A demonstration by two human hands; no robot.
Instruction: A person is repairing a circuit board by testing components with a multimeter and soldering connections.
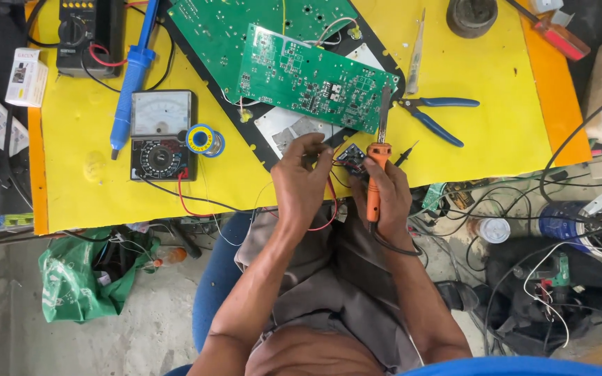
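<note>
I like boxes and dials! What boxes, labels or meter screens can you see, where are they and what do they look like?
Small box: far left table edge, white, with a picture.
Analog meter: left on the yellow mat, black, pale dial window.
Second meter: top left, black, round knob, buttons.
Hands: neither touches these.

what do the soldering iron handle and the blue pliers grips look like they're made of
Soldering iron, held in the right hand: the handle looks like smooth orange plastic, and the shaft above it is dull grey metal. Pliers: the grips seem to be blue rubbery or plastic sleeves with a slight sheen, and the jaws are dark bare metal.
</note>
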